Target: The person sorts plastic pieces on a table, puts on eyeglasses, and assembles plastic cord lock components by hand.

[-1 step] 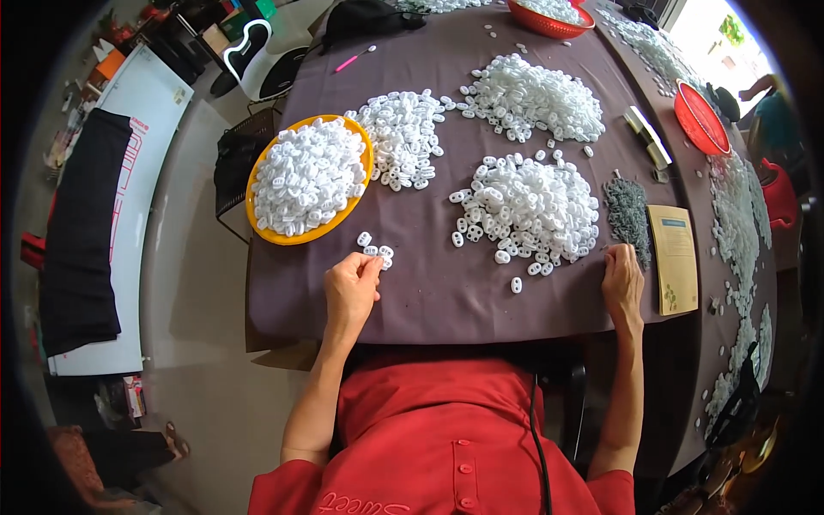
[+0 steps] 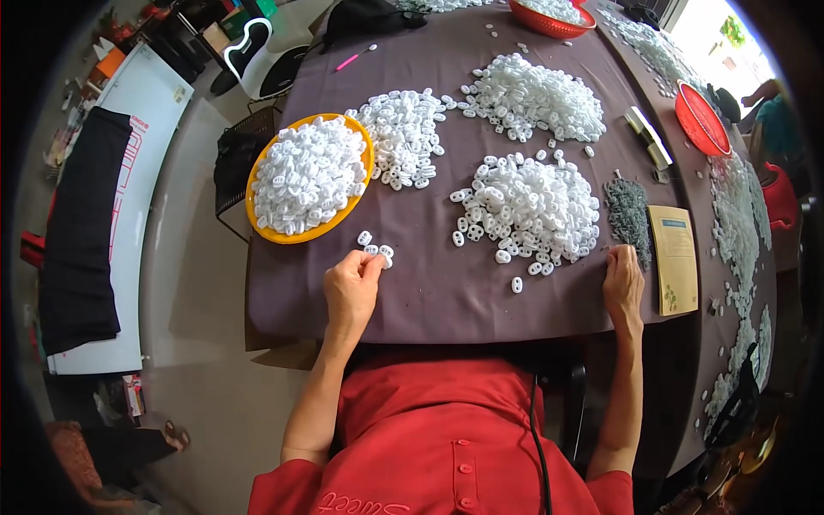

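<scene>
My left hand [image 2: 352, 279] is closed in a pinch at the near left of the table. Its thumb and forefinger are on a white oval plastic piece [image 2: 387, 263], beside a few more small two-holed ones [image 2: 365, 237]. On the right, my right hand [image 2: 624, 275] rests on the cloth with fingers curled; what it holds, if anything, is too small to make out. Just beyond it lies a heap of small grey pieces [image 2: 628, 215]. Between my hands, farther in, spreads a pile of white oval pieces [image 2: 536, 210].
A yellow basket [image 2: 370, 163] heaped with white pieces stands left. More white piles [image 2: 399, 133] [image 2: 532, 99] lie behind. A tan booklet [image 2: 674, 262] sits right of my right hand. Red baskets [image 2: 549, 30] [image 2: 702, 120], a pink-handled tool [image 2: 348, 63] and a person [image 2: 777, 129] are farther off.
My hands and the pieces by them look the same. Only the person at the far right has shifted an arm slightly.
</scene>
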Demonstrator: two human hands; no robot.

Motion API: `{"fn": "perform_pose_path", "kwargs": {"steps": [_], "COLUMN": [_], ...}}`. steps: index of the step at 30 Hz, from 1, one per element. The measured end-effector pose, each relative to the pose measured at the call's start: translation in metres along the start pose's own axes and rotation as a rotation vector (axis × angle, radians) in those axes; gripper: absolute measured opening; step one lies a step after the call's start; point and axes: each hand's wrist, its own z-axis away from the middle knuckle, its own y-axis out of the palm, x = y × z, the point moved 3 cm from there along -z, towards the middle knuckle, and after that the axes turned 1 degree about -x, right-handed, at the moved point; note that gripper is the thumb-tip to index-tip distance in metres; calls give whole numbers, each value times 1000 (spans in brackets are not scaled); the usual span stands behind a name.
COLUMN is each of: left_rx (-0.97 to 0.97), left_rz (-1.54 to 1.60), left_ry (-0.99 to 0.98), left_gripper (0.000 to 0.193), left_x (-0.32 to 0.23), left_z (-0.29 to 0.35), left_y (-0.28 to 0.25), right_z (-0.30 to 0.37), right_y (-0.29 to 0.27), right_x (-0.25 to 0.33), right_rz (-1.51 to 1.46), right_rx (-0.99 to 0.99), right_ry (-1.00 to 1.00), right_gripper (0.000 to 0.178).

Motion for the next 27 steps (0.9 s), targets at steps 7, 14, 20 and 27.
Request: {"fn": "perform_pose_path", "kwargs": {"steps": [7,14,20,27], "left_rx": [-73,-41,-40,-17], "left_rz": [-185,-349,-398,-393], "left_ry": [670,684,685,733], "left_gripper": [9,16,20,16], "left_x": [-59,-60,-67,-68], "left_z": [3,-13,-15,-15], "left_y": [56,100,106,110], "right_z": [10,28,31,32], "right_y": [4,3,4,7], "right_x": [25,53,65,71], "right_rz": [-291,-486,-489,-487], "right_rx": [-109,-38,-84,-55], "right_ry": [-16,49,-38,-63], "right_gripper": [2,5,11,11]}}
